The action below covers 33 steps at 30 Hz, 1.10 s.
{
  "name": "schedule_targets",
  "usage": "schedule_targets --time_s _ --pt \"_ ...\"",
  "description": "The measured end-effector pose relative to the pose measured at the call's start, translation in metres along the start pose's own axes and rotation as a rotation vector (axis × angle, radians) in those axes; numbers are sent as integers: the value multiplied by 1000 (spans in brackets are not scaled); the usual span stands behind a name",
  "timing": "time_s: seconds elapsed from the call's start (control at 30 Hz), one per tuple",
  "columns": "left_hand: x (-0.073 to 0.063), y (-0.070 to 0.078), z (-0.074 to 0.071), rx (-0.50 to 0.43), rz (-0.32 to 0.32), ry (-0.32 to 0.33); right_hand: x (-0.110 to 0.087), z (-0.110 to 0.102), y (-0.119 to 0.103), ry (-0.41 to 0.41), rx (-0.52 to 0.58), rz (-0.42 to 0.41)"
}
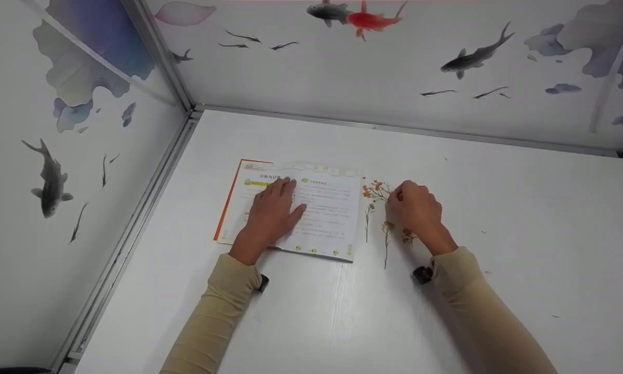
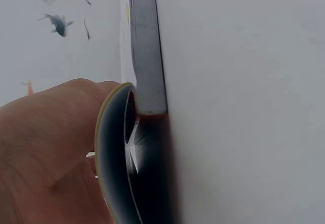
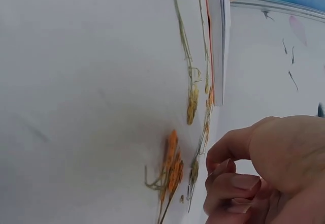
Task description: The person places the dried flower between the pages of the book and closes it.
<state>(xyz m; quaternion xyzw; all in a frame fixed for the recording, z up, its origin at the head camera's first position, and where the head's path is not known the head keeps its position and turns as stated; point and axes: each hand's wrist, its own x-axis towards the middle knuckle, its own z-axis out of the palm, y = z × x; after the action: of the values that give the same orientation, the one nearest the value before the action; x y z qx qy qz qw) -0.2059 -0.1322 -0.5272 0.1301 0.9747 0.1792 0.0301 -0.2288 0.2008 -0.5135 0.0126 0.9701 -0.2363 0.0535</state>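
Observation:
An open book [image 1: 324, 218] with printed Chinese text lies on the table, its orange cover edge showing at the left. My left hand [image 1: 272, 213] rests on its pages, fingers extended. To the right of the book, my right hand [image 1: 415, 208] has curled fingers and pinches the stem of an orange dried flower sprig [image 1: 375, 190]; the fingers hide the hold itself. Two yellowish dried sprigs, a shorter one [image 1: 368, 221] and a longer one [image 1: 387, 241], lie nearby. Another orange dried sprig [image 3: 172, 168] lies beneath the right wrist.
The white table [image 1: 311, 322] meets a metal frame and printed panels [image 1: 342, 72] at the back and left. Small dark bits [image 1: 483, 231] are scattered on its right side. A dark band [image 1: 423, 274] sits at the right wrist.

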Motion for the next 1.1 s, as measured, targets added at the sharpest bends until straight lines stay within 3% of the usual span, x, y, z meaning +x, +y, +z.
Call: schedule_targets --time_s 0.27,0.67,0.93,1.1 --pt "0 0 2 8 -9 -16 -7 -6 -3 -70 -88 -87" --pt "-1 2 3 15 -15 -19 -11 8 -9 -24 -305 -173" --pt "0 1 4 13 -33 -48 -12 10 -4 -67 -221 -125" --pt "0 2 2 13 -34 -45 -14 4 -6 -44 -160 -106"
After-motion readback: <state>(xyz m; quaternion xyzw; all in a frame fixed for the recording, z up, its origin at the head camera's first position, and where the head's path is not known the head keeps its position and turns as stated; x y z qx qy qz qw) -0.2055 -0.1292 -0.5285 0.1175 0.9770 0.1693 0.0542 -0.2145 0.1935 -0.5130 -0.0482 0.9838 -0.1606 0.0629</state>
